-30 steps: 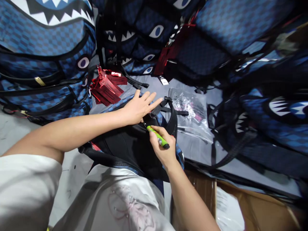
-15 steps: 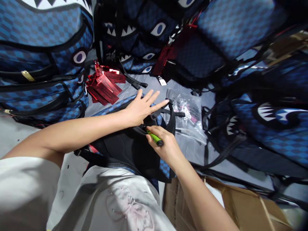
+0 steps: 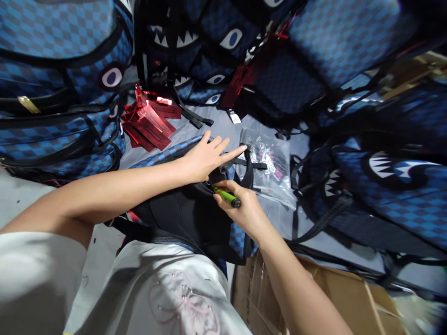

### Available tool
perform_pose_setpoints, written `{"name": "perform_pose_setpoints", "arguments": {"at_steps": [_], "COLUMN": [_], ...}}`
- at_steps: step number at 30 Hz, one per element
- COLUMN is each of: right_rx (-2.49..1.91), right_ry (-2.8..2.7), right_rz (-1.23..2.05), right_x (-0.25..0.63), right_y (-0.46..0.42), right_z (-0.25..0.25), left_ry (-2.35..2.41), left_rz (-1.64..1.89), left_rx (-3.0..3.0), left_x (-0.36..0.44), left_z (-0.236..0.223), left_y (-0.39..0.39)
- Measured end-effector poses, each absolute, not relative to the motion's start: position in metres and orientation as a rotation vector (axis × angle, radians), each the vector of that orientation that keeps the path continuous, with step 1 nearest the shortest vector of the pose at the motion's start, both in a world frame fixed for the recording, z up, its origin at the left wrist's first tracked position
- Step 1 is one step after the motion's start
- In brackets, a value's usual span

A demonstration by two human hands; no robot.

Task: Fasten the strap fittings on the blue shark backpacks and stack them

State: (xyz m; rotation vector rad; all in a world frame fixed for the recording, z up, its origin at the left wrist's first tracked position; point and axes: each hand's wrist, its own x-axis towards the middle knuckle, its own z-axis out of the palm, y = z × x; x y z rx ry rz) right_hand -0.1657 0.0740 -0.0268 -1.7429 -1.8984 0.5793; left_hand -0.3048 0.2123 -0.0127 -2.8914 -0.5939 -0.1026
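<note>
A black and blue-checked backpack (image 3: 188, 216) lies across my lap and against the table edge. My left hand (image 3: 206, 158) rests on its upper part, fingers spread and stretched out, thumb side toward me. In my right hand (image 3: 240, 204) is a screwdriver (image 3: 226, 196) with a green handle and black end. Its working end points into the backpack's dark opening just under my left palm, where the tip is hidden. A black strap loop (image 3: 248, 170) of the backpack stands right of my hands.
Red tags (image 3: 150, 125) lie in a pile beyond my left forearm. A clear plastic bag (image 3: 268, 163) with small items lies to the right on the grey table cover (image 3: 223, 117). Checked backpacks (image 3: 56, 74) surround the work area. An open cardboard box (image 3: 335, 288) stands lower right.
The screwdriver's handle end has swung slightly to the right and up with my right hand. My left hand stays nearly in place. The view has shifted slightly.
</note>
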Motion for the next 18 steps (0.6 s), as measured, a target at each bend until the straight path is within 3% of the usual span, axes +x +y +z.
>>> {"name": "perform_pose_setpoints", "arguments": {"at_steps": [18], "right_rx": [-1.705], "right_ry": [-2.033], "right_rz": [0.486], "right_x": [-0.157], "right_y": [0.077], "right_z": [-0.030], "left_ry": [-0.407], "left_rz": [-0.030], "left_rx": [-2.890], "left_x": [-0.286], "left_z": [-0.020], "left_y": [0.219]}}
